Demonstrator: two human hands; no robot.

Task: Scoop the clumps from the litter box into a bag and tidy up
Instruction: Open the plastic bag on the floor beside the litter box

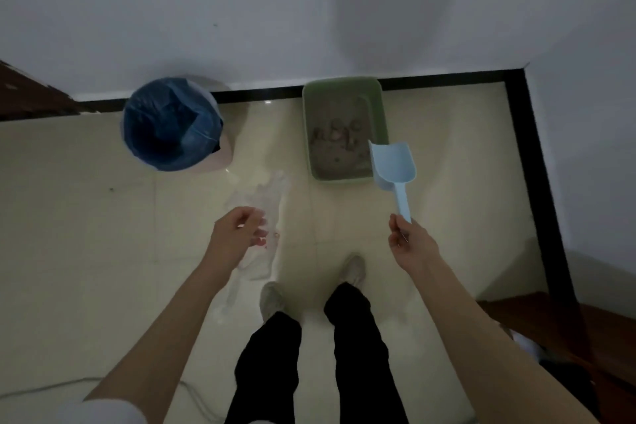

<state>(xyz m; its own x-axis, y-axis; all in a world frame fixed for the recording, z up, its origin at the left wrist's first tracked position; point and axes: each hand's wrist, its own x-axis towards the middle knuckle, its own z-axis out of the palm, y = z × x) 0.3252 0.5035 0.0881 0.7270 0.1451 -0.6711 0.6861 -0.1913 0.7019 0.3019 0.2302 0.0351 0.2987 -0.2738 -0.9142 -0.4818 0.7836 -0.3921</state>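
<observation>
A green litter box (377, 103) stands on the floor against the wall, holding grey litter with several clumps (339, 136). My right hand (409, 240) grips the handle of a light blue scoop (392, 165), whose empty bowl hangs over the box's near right corner. My left hand (237, 231) holds a thin clear plastic bag (265, 203) that hangs limp in front of me, to the left of the box.
A bin lined with a blue bag (172, 124) stands on the floor left of the litter box. My two feet (354, 270) are on the pale tiles just behind the box. A white cable (51, 387) lies at lower left. Dark wood furniture (537, 323) sits at right.
</observation>
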